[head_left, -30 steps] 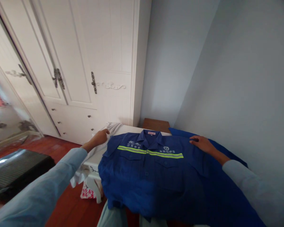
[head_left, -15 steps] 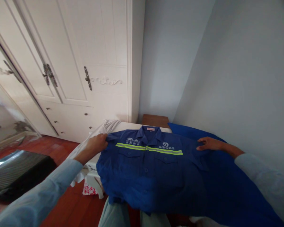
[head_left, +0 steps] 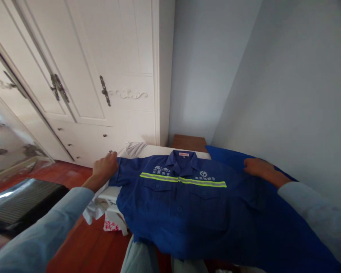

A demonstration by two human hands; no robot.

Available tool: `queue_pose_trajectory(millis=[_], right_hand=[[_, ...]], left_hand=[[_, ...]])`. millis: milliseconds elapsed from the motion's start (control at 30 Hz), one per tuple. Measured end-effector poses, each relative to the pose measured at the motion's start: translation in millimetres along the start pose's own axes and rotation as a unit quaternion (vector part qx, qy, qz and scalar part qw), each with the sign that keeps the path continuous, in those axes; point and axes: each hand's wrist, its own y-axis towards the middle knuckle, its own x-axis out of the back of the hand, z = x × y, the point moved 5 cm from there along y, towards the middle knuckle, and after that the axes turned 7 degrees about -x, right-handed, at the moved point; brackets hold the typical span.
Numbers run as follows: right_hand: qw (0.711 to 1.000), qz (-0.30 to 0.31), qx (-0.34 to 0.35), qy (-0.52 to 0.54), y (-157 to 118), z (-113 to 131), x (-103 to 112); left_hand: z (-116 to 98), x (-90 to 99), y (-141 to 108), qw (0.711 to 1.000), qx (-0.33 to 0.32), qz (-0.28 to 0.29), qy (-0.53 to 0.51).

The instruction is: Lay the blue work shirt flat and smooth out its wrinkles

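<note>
Left hand (head_left: 105,168): fingers closed, pinching the hem of the shirt's near sleeve (head_left: 126,172); that sleeve is drawn out sideways.
Right hand (head_left: 258,170): fingers curled down at the upper edge of the opposite sleeve (head_left: 251,191); can't tell if cloth is pinched, fingertips hidden.
Shirt (head_left: 176,208): dark blue, between the two hands, front up, collar (head_left: 184,163) pointing away from the wearer; body spreads below hand level toward the legs (head_left: 140,258).
Shirt markings: yellow-green and grey reflective band (head_left: 201,182) across the chest, white print above it on both sides, pink-and-white label (head_left: 183,154) inside the collar, flap pocket on each side.
Under shirt: white table (head_left: 156,150), bare strip visible behind the collar.
Table's left end: white cloth (head_left: 132,149) draped over, part hanging beside the left forearm; red-and-white bag (head_left: 111,223) by the curved leg.
Right side: brighter blue cloth (head_left: 290,227) beside and beyond the shirt, below the right forearm.
Behind table: brown wooden piece (head_left: 189,142), white wardrobe (head_left: 130,45), grey-blue wall (head_left: 295,87).
Floor (head_left: 79,239): reddish; black ribbed case (head_left: 28,206) left of the left forearm.
</note>
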Motion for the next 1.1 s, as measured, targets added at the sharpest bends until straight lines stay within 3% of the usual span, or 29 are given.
queue_pose_trajectory(millis=[167, 233, 333, 433, 533, 700, 867, 1100], right_hand=[[0.992, -0.007, 0.120, -0.047, -9.6, 76.8, -5.1], [0.986, 0.018, 0.161, -0.024, -10.6, 107.0, -7.2], [0.984, 0.028, 0.176, -0.002, -3.0, 136.4, -12.0], [0.988, 0.024, 0.150, 0.026, 14.4, 146.1, -23.8], [0.991, 0.042, 0.115, 0.047, 34.5, 145.5, -42.6], [0.991, 0.064, 0.097, 0.059, 60.3, 143.3, -61.9], [0.991, 0.009, 0.062, 0.122, 79.7, 145.0, -58.6], [0.996, -0.043, 0.069, 0.025, 74.8, 166.2, -62.0]], left_hand=[[-92.5, 5.9, 12.2, 0.966, -0.248, -0.065, -0.040], [-122.8, -1.7, 24.4, 0.955, -0.281, -0.051, -0.074], [-148.7, -22.4, 49.4, 0.964, -0.243, -0.012, -0.108], [-157.9, -44.6, 71.8, 0.975, -0.187, 0.018, -0.123], [-163.7, -58.6, 86.6, 0.972, -0.194, 0.030, -0.130], [-161.1, -58.3, 110.7, 0.969, -0.178, 0.018, -0.171], [-150.3, -53.9, 132.8, 0.967, -0.069, -0.019, -0.244], [-170.8, -68.4, 127.8, 0.986, -0.097, -0.066, -0.115]])
